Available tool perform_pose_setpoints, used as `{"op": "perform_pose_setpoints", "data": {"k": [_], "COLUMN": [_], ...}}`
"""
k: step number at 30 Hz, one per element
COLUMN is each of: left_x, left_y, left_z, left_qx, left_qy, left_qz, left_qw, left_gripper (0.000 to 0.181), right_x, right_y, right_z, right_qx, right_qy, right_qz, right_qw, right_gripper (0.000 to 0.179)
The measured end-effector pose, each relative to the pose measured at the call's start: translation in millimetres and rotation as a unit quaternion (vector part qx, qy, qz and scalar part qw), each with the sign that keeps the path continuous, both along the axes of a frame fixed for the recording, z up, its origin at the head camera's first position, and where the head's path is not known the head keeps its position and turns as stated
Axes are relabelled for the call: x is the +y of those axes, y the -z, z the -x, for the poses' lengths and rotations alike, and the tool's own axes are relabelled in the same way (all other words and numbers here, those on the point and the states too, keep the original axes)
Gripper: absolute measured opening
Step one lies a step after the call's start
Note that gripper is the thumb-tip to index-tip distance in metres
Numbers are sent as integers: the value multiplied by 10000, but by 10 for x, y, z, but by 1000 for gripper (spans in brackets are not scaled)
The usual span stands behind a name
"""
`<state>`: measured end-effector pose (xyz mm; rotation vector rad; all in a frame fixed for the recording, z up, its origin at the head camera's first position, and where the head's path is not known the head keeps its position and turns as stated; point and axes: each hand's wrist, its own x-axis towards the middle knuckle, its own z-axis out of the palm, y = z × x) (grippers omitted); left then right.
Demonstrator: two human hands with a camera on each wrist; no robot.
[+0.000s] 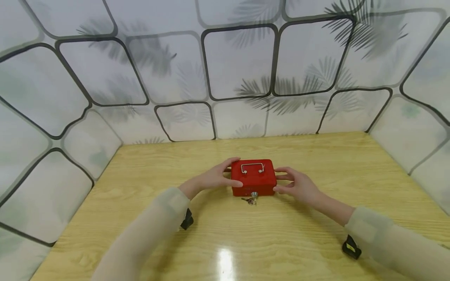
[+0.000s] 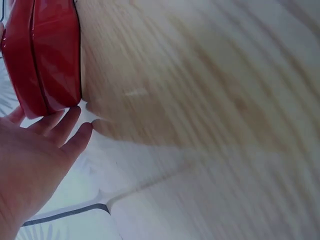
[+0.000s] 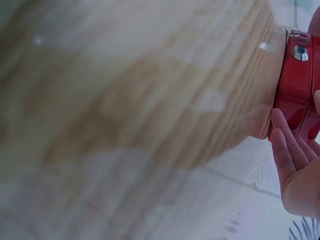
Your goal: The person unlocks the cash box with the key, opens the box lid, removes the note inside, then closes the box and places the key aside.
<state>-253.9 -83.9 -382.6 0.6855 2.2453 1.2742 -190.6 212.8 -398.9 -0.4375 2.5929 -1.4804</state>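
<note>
A small red metal cash box (image 1: 254,177) sits on the wooden table, lid down, with a wire handle (image 1: 252,168) lying on top. A silver lock (image 1: 254,194) is on its front, and a bunch of keys (image 1: 250,201) is just below it. My left hand (image 1: 219,175) holds the box's left end, thumb at the front upper edge and fingers toward the back. On the opposite end, my right hand (image 1: 297,185) holds the box with its thumb near the front corner and fingers along the side. The left wrist view shows fingertips (image 2: 72,112) against the box's end.
The glossy wood-grain table (image 1: 246,242) surrounds the box. A patterned cloth wall (image 1: 242,62) with dark outlines and leaf prints stands behind and at both sides. Dark straps with small black pieces (image 1: 351,247) hang at the wrists.
</note>
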Motion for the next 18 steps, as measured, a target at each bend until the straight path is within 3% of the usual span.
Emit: {"op": "perform_pose_setpoints", "data": {"k": [10,18], "left_x": [48,35], "left_y": [41,37], "left_z": [14,10], "left_qx": [-203,-180], "left_qy": [17,-46], "left_qz": [-114,-82], "left_qw": [9997,9998], "left_gripper": [84,84], "right_x": [-11,-139], "right_y": [-18,-154], "right_z": [-46,-262], "right_qx": [49,1011], "right_qy": [119,759], "right_qz": [-236,-684], "right_qw": [9996,9896], "right_gripper": [62,33]}}
